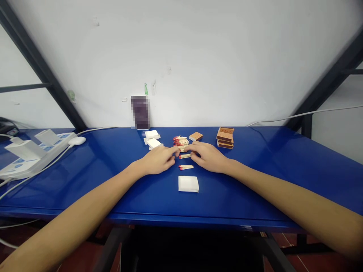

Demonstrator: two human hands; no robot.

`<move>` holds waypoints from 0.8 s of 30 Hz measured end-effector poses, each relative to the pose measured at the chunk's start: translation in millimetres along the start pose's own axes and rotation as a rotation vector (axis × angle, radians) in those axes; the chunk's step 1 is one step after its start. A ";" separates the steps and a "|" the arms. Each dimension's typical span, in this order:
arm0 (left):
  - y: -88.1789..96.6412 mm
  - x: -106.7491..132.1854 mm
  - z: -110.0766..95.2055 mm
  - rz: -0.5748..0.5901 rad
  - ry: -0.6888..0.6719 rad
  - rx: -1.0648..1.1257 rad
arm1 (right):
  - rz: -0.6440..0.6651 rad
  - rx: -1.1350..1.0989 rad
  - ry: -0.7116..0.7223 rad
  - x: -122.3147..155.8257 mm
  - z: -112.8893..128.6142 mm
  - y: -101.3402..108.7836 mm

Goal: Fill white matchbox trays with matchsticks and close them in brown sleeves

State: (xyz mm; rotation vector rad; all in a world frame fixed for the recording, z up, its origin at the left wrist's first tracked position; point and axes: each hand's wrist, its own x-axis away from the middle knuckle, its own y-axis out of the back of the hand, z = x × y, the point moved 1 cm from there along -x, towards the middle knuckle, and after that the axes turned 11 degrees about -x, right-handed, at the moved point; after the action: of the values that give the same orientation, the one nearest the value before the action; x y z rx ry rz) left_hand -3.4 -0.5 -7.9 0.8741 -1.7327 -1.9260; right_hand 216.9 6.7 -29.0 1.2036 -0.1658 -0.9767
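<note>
Loose red-tipped matches point(180, 140) lie in a pile between my two hands. My left hand point(161, 159) rests to their left, its index fingertip at the pile's near edge and its thumb apart below. From the other side, my right hand point(211, 158) reaches in with index finger stretched out and thumb spread lower. Its fingers overlap the right end of a small row of matches point(185, 156). Closer to me lies another small group of matches point(186, 167). Nearest is a white matchbox tray point(188, 184), lying flat.
White matchbox trays point(153, 135) sit beyond my left hand. One brown matchbox sleeve point(196, 136) lies behind the right hand, with stacked sleeves point(225, 136) farther right. A phone-like panel point(140, 112) leans on the wall. A power strip point(17, 166) with cables occupies the left.
</note>
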 end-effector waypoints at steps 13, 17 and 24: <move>-0.4 -0.2 -0.2 -0.001 -0.002 -0.015 | -0.003 0.015 0.042 1.1 2.1 -0.5; -0.1 0.0 -0.6 0.007 0.003 -0.021 | 0.005 0.021 0.041 0.8 1.5 -0.9; -0.6 0.3 0.3 0.000 -0.005 -0.016 | 0.017 0.010 0.070 0.9 0.7 -1.2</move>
State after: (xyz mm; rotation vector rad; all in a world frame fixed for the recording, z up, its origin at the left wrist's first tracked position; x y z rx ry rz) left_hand -3.8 -0.4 -8.5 0.8640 -1.7174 -1.9416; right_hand 216.4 5.5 -30.1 1.2418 -0.1254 -0.9185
